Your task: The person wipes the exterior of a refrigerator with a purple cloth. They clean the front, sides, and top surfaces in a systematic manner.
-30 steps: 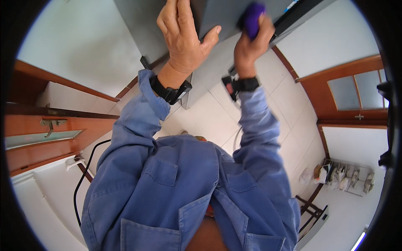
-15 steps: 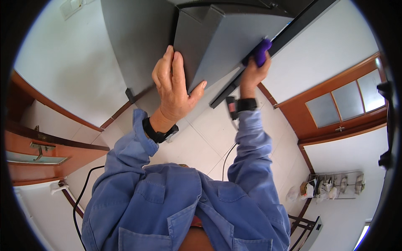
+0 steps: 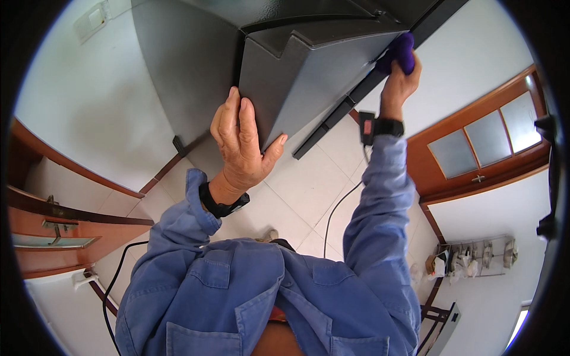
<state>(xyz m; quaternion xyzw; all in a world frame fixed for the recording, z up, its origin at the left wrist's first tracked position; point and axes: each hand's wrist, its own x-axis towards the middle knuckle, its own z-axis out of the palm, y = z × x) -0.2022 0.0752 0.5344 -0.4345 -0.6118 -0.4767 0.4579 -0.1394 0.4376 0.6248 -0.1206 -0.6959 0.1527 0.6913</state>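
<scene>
A tall grey cabinet-like appliance, perhaps a fridge, fills the far middle, with a lighter grey door panel [image 3: 320, 80] angled out from it. My left hand [image 3: 242, 139] lies against the near edge of this panel, fingers stretched along its left face and thumb toward the right face. In my right hand [image 3: 401, 89] is a bunched purple cloth [image 3: 404, 53], pressed to the far part of a long dark edge strip [image 3: 350, 101] beside the panel. My right fingers are closed round the cloth and partly hidden by it.
A dark grey side panel [image 3: 184, 65] stands at the left. Pale floor tiles [image 3: 303, 199] lie below. Brown doors stand at the left [image 3: 77, 228] and the right [image 3: 487, 139]. A wire rack with bags [image 3: 475, 261] hangs at the right. A black cable [image 3: 328, 228] runs beside my right sleeve.
My right hand and the purple cloth have moved farther away and to the right along the dark strip. My left hand sits slightly lower in view, still against the panel's edge.
</scene>
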